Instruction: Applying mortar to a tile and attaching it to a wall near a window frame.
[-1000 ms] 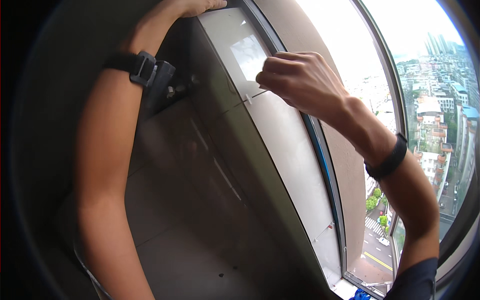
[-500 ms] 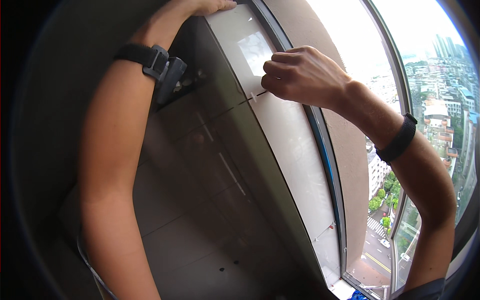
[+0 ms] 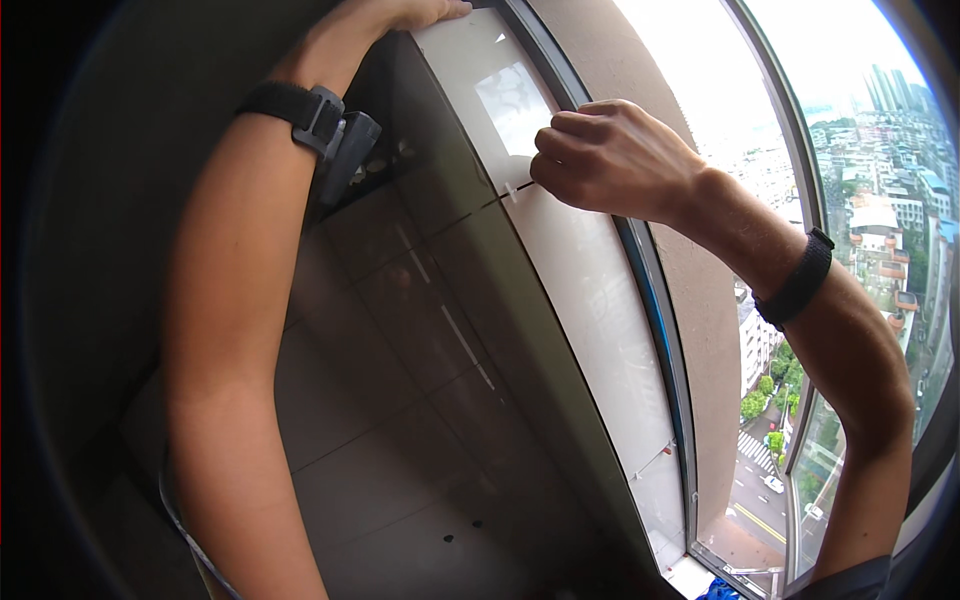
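Observation:
My right hand (image 3: 612,158) is closed into a fist above the glossy white sill tile (image 3: 590,290), beside the dark window frame. Its curled fingers hide whatever they might hold. A small white tile spacer (image 3: 512,192) stands in the joint between two tiles, just left of this hand. At the top edge of the view my left hand (image 3: 425,12) reaches over the far tile's (image 3: 465,50) upper left corner. Its visible fingers are stretched out along the edge, and part of the hand is cut off by the picture.
The window frame track (image 3: 655,310) runs along the right side of the tiles. An open window sash (image 3: 805,250) stands beyond, with a street and buildings far below. Dark wall tiles (image 3: 400,400) drop away on the left. Blue material (image 3: 718,590) lies at the bottom.
My right hand has shifted slightly right and down, its fingers curled a little tighter. My left forearm sits slightly further right in the picture, its hand still at the tile's edge.

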A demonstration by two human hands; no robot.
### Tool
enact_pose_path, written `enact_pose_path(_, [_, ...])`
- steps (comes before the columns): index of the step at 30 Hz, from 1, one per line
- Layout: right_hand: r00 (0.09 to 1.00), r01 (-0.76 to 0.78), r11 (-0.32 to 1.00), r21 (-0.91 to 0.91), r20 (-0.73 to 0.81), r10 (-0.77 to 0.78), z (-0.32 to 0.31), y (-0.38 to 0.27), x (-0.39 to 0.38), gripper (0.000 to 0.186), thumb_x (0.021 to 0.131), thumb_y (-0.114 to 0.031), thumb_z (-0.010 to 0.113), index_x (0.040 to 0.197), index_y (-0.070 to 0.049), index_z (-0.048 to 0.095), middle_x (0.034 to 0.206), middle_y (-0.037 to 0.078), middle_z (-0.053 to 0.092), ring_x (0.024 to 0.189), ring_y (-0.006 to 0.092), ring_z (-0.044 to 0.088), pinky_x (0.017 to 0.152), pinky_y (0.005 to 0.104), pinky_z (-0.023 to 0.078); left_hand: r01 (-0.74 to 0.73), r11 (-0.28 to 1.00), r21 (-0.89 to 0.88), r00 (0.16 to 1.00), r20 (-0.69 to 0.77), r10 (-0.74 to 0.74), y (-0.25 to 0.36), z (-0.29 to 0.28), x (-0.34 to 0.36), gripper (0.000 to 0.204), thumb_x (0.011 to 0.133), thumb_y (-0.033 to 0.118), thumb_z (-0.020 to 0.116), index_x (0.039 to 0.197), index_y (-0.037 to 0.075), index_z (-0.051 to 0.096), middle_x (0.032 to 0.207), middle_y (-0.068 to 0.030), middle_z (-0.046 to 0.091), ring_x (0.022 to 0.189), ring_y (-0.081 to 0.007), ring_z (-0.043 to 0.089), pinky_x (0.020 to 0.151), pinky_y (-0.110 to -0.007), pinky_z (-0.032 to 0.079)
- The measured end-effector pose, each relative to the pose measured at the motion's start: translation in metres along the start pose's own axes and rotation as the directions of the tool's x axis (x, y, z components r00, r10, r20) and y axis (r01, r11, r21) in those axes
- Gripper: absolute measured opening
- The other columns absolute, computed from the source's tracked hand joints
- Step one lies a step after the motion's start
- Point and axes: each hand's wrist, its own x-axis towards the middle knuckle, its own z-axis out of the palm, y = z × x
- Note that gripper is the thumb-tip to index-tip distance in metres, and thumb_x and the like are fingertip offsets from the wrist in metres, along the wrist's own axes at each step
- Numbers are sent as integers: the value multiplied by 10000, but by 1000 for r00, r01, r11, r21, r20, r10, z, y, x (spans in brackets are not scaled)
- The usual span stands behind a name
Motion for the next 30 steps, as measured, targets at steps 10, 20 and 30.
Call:
enact_pose_path(10, [999,24,1000,-21,-30,-24,0,0,3,172,866,-122,733,740,-85,621,770,-1,580,766,110,658,708,238,610,-40,999,18,999,17,40,-11,-1,6,345,921,299,692,1090,0,722,1063,-200,730,999,-297,680,883,-429,507])
enact_pose_path(20, [999,38,999,10,-26,-37,0,3,6,169,865,-115,731,737,-86,625,779,9,591,783,126,666,713,250,609,-16,1000,14,999,-31,16,-6,-3,-2,329,922,302,688,1076,14,731,1024,-181,739,975,-277,683,867,-423,503])
enact_pose_path(30, [999,8,998,63,-37,-6,-15,-2,11,142,854,-134,726,762,-93,626,793,12,600,798,142,667,690,264,591,-141,970,-196,970,-221,96,-35,11,-10,236,914,232,699,1022,23,721,990,-152,744,963,-243,691,872,-385,518])
